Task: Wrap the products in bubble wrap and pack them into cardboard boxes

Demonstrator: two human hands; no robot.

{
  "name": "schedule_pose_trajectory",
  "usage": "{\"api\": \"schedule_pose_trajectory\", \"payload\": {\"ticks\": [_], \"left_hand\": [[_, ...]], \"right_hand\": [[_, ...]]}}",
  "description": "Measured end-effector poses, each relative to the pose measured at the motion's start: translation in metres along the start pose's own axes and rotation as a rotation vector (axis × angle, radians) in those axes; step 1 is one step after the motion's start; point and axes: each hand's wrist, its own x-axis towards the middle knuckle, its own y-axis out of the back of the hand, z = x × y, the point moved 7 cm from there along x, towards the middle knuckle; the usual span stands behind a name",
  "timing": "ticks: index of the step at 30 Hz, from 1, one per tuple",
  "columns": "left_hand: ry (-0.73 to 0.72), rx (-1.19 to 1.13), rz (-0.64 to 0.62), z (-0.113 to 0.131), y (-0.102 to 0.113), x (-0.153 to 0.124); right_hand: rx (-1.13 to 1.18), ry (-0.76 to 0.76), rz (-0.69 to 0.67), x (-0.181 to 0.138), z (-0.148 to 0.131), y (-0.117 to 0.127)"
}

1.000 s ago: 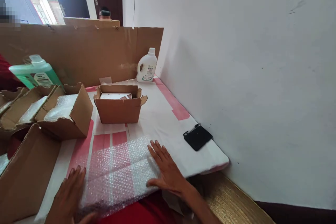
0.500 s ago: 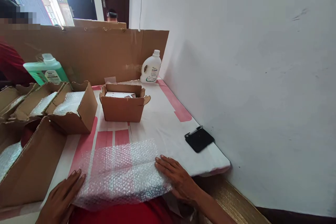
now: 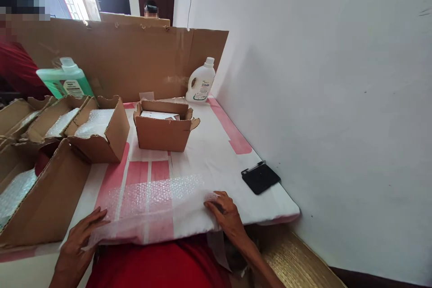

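Observation:
A clear sheet of bubble wrap (image 3: 151, 193) lies across the near part of the table, with its near portion smooth and see-through. At its near left corner my left hand (image 3: 77, 240) is closed on the sheet, fingers and thumb around the film. My right hand (image 3: 227, 213) pinches the right end of the wrap between thumb and fingers, just above the table. A strip of clear film (image 3: 218, 249) hangs below the table edge under my right wrist.
An open cardboard box (image 3: 164, 135) with white contents stands mid-table. More boxes (image 3: 113, 139) holding bubble-wrapped things crowd the left. A white bottle (image 3: 201, 83), a green bottle (image 3: 69, 81) and a cardboard screen (image 3: 135, 63) are behind. A black pad (image 3: 260, 178) lies by the wall (image 3: 320, 99).
The near portion of the bubble wrap, spread to the table edge before, is now drawn up and folded inward. My right hand has gone from lying flat to pinching the wrap. The view has shifted slightly.

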Motion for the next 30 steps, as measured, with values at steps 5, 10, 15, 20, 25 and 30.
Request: {"api": "schedule_pose_trajectory", "payload": {"ticks": [5, 10, 15, 20, 25, 30], "left_hand": [[0.188, 0.028, 0.113, -0.001, -0.002, 0.001], [0.272, 0.053, 0.109, -0.002, -0.007, 0.004], [0.431, 0.04, 0.189, 0.004, -0.006, 0.011], [0.389, 0.162, 0.214, 0.019, -0.004, 0.022], [0.313, 0.28, 0.226, 0.022, -0.006, 0.024], [0.279, 0.332, 0.241, 0.023, -0.008, 0.023]], "right_hand": [[-0.058, -0.013, 0.05, 0.002, -0.012, -0.004], [-0.101, -0.008, 0.085, 0.004, -0.017, -0.004], [-0.091, -0.035, 0.116, 0.001, -0.013, -0.007], [-0.1, -0.069, 0.207, -0.001, -0.012, -0.009], [-0.172, -0.098, 0.226, 0.003, -0.013, -0.012], [-0.223, -0.113, 0.22, 0.009, -0.011, -0.014]]}}
